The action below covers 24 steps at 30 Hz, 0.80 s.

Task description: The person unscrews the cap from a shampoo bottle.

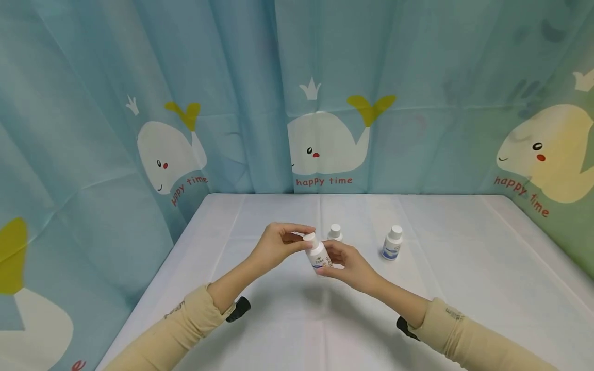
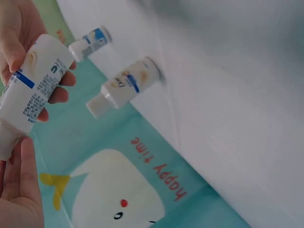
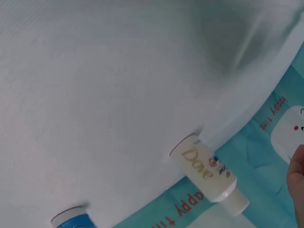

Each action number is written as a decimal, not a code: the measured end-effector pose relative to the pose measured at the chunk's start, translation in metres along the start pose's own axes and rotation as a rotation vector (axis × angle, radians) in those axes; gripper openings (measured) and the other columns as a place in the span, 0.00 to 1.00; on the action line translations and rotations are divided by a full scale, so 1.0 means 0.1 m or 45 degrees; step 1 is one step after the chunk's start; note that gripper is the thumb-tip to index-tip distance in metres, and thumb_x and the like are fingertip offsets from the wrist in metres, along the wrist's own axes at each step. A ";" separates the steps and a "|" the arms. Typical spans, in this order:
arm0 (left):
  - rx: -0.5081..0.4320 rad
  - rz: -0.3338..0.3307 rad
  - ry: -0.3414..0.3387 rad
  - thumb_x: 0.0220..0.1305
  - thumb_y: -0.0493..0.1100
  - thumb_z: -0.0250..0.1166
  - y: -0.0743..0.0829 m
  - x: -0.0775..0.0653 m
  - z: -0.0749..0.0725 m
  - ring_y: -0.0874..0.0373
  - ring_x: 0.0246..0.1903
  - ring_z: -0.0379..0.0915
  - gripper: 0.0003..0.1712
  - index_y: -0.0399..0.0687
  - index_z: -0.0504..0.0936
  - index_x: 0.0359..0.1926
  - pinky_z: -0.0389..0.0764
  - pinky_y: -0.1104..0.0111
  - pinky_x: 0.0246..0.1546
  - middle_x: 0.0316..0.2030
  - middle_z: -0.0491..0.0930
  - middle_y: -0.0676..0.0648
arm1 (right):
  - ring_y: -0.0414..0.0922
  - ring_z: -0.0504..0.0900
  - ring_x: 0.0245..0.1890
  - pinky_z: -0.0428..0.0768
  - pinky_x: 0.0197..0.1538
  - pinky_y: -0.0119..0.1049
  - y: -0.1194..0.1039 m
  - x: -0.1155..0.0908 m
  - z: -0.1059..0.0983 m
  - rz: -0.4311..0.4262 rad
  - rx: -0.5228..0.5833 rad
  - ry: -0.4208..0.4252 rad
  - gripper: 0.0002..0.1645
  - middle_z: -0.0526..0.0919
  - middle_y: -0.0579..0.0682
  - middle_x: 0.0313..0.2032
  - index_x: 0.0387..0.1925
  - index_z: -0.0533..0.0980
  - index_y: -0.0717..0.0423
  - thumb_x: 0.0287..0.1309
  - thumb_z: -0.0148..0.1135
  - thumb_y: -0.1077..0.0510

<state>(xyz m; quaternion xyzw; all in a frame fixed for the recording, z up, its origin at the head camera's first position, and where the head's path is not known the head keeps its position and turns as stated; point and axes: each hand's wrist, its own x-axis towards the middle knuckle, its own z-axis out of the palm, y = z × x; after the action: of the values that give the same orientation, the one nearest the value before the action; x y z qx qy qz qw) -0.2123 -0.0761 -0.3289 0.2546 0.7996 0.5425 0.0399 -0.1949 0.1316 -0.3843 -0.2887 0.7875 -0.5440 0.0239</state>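
Note:
My left hand pinches the white cap of a small white Dove bottle between thumb and fingers. My right hand grips the same bottle round its body, thumb in front. The bottle is held tilted above the table, its cap leaning to the left. From the left wrist, its printed back label and blue stripe show, with left fingers at the cap. A second white Dove bottle stands upright just behind the hands, partly hidden in the head view. In the right wrist view, part of a hand shows at the right edge.
A third white bottle with a blue label stands upright to the right of the hands. The white-covered table ends at a blue-green curtain printed with whales. Black straps show by both sleeves.

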 end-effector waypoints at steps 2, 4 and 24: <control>-0.031 0.051 -0.022 0.57 0.35 0.66 0.01 -0.02 0.01 0.50 0.42 0.82 0.19 0.35 0.80 0.50 0.83 0.68 0.43 0.49 0.81 0.37 | 0.52 0.80 0.51 0.78 0.56 0.43 -0.03 -0.02 -0.05 0.001 0.018 -0.028 0.28 0.78 0.62 0.51 0.56 0.69 0.67 0.55 0.66 0.61; -0.065 0.089 -0.043 0.57 0.34 0.65 0.02 -0.03 0.02 0.48 0.45 0.82 0.20 0.34 0.79 0.52 0.83 0.69 0.44 0.50 0.80 0.36 | 0.46 0.80 0.52 0.78 0.57 0.43 -0.05 -0.04 -0.09 -0.006 0.027 -0.060 0.29 0.78 0.63 0.52 0.56 0.69 0.67 0.56 0.65 0.61; -0.310 0.539 -0.494 0.68 0.34 0.54 0.19 -0.02 0.10 0.43 0.68 0.57 0.25 0.24 0.64 0.62 0.71 0.65 0.61 0.66 0.60 0.31 | 0.29 0.73 0.56 0.73 0.57 0.25 -0.23 -0.28 -0.38 -0.159 0.208 -0.303 0.28 0.72 0.25 0.56 0.61 0.60 0.77 0.66 0.52 0.64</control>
<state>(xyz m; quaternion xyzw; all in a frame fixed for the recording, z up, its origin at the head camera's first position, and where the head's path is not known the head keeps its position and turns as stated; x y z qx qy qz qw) -0.2008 -0.0634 -0.3163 0.5075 0.6354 0.5718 0.1083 -0.1751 0.1714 -0.3566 -0.3967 0.7128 -0.5686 0.1066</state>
